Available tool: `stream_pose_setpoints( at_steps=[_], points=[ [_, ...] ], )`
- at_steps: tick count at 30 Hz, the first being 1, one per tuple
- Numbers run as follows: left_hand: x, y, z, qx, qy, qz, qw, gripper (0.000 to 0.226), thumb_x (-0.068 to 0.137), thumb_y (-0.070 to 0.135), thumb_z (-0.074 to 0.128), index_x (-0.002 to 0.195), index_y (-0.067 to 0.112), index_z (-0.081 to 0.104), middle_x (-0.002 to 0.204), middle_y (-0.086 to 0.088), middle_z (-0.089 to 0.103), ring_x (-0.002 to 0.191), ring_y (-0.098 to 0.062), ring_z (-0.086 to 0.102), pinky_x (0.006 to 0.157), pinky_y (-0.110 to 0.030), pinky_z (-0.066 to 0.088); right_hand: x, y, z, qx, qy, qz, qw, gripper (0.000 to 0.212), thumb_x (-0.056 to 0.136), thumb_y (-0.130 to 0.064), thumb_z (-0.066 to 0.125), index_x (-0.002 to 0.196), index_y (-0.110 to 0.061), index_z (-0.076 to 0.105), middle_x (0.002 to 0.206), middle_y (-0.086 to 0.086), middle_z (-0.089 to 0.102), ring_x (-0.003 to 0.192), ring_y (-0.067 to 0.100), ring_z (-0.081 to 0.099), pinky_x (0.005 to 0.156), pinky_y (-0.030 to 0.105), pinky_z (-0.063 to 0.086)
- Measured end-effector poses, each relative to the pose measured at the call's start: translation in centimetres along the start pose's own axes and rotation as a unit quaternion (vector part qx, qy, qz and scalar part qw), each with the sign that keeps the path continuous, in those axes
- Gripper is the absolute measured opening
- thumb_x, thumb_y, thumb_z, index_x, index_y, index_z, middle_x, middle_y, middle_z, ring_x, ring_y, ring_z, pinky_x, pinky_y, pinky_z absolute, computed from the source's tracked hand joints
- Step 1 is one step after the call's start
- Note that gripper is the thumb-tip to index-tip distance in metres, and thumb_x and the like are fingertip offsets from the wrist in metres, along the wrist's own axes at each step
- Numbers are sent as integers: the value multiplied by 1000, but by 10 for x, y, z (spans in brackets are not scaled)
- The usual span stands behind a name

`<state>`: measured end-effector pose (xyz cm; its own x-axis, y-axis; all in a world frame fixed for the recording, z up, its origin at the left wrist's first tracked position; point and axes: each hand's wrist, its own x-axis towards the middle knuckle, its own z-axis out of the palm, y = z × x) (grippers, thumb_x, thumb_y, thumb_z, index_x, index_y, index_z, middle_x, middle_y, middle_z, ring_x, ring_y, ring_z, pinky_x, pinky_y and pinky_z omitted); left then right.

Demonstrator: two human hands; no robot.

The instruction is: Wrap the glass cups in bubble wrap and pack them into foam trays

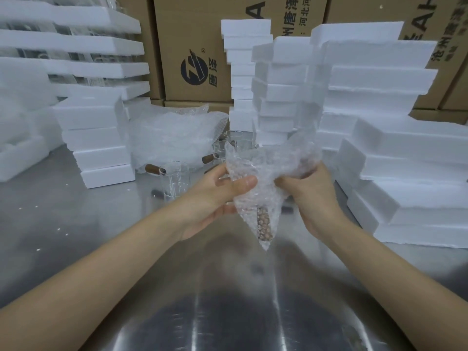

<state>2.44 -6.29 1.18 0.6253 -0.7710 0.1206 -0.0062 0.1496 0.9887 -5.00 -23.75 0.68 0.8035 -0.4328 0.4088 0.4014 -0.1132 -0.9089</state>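
- Glass cup (262, 219), half swaddled in a bubble wrap sheet (268, 168), hangs between both hands above the steel table (76, 224); only its brown handle shows through the film, pointing down below the fingertips.
- Left hand (217, 196) clamps the bundle from its side: thumb pressed flat over the front of the wrap, the other fingers curled behind it.
- Right hand (311, 193) pinches the loose upper flap, fingers bunched together on crumpled film, the slack rising above the knuckles.
- To do this step well, I judge the left thumb should keep the first turn taut while the right draws the flap across and tucks it under that thumb; slack here likely lets the wrap unroll.
- Handle probably needs full cover, so fold the tail beneath the fingertips upward.
- Beyond the fingertips stand bare glass cups (174, 178) with brown handles, a heap of bubble wrap (172, 133) behind them.
- Foam trays (405, 160) are stacked outside the right hand, and more foam trays (98, 138) outside the left; no open tray sits under the hands, so one must be set out before packing.
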Motion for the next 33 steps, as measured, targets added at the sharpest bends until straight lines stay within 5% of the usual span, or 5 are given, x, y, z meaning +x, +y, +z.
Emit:
stream_pose_setpoints(
  at_steps=[9, 15, 21, 28, 33],
  points=[
    [3, -6, 2, -119, 97, 24, 988, 59, 76, 38, 70, 122, 8, 50, 111, -2, 72, 109, -24, 66, 99, -47, 49, -6, 1, 7, -87, -86, 58, 991, 49, 77, -62, 49, 106, -30, 71, 121, 2, 64, 120, 23, 54, 105, 52, 38],
    [2, -10, 6, -90, 51, 31, 994, 64, 77, 37, 78, 129, 11, 51, 121, -7, 68, 111, -25, 65, 91, -39, 54, 1, -1, 3, 20, -90, 54, 994, 34, 87, -3, 66, 120, -1, 57, 121, 19, 63, 114, 34, 60, 102, 58, 43],
    [-3, -9, 12, -64, -28, 46, 996, 103, 50, 52, 88, 134, 11, 46, 128, -9, 63, 117, -27, 61, 95, -38, 52, -10, -12, 5, 77, -235, 125, 961, 63, 77, -26, 69, 129, 3, 49, 111, 14, 65, 106, 28, 62, 101, 45, 47],
    [-6, -8, 18, 71, -42, 113, 990, 37, 78, 33, 77, 112, 30, 63, 110, 12, 71, 103, -8, 66, 81, -17, 51, -16, -13, 18, 44, -237, 169, 956, 29, 80, -20, 65, 105, -5, 62, 99, 1, 67, 95, 16, 63, 78, 19, 53],
    [-5, -13, 24, 277, 60, 118, 952, 73, 83, 54, 55, 148, 36, 29, 151, 28, 28, 141, 9, 17, 118, -24, 16, -22, 9, 12, -26, -145, 84, 985, 24, 94, 11, 42, 112, 6, 58, 94, 7, 73, 88, 10, 69, 69, 11, 52]
  ],
)
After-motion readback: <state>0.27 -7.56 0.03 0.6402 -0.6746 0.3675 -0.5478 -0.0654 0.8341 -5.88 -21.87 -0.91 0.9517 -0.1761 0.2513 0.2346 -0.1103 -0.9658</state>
